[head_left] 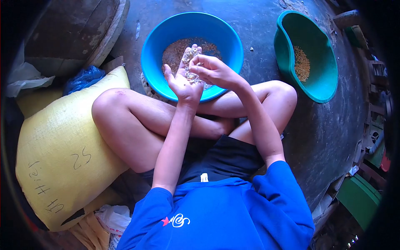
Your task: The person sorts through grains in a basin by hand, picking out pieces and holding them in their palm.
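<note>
Palm up over the near part of a blue basin (152, 39), my left hand (185, 85) carries a heap of pale husks and grains (192, 75) along its palm and fingers. My right hand (214, 71) is over that heap, its thumb and fingertips pinched together at the grains; whatever lies between the tips is too small to name. Inside the basin, brownish grain (173, 52) covers the bottom, partly hidden by both hands. A green basin (325, 77) at the upper right holds yellowish grains (301, 64).
A full yellow sack (71, 141) leans at the left beside my knee, with a blue plastic bag (83, 79) behind it. A large dark round object (75, 29) stands at the upper left. My crossed legs are just below the blue basin. Green and wooden items line the right edge.
</note>
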Tool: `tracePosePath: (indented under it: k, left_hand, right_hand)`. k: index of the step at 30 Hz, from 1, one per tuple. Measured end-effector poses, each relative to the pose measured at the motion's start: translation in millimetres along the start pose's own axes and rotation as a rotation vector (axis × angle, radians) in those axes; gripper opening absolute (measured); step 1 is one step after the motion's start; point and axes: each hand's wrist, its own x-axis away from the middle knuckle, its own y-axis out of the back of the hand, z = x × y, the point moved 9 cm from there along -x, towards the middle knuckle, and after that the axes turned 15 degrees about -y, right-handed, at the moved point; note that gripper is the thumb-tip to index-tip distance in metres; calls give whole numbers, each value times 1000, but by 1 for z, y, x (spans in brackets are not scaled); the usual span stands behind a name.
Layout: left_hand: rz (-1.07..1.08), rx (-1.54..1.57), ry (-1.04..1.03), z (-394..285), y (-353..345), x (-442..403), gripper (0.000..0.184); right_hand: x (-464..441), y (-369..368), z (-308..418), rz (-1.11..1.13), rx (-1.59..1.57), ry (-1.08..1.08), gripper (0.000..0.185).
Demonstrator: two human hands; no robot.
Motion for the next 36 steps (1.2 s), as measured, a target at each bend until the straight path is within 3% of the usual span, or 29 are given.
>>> tracePosePath:
  k: [3,7,12,15,16,19,26,29,35,36]
  left_hand:
    - [-25,22,21,1,-1,2,92]
    - [-75,-5,35,-1,4,4,90]
    - [-30,75,25,2,-2,2,89]
    - [-30,51,3,-1,-2,1,91]
    - [-30,35,-4,-1,-1,1,92]
    - [9,30,3,-2,0,1,89]
    - [6,-66,-14,-1,3,-1,94]
    - [-7,-42,-3,0,3,-1,92]
    - [-136,-89,41,2,9,3,77]
    - [-109,-104,44,4,7,1,74]
  right_hand:
    - [7,-5,3,223,-528,-154,10]
    - [6,-2,13,329,-636,-100,10]
    - [2,1,-5,221,-571,-178,28]
    - [-3,9,8,-127,242,171,20]
    - [3,9,11,-205,352,153,11]
    - [19,-1,29,-219,669,124,11]
    - [16,-9,25,-278,789,370,13]
    - [20,-8,32,-251,675,232,11]
    - [6,13,19,79,-486,46,14]
    - [6,16,19,53,-526,37,18]
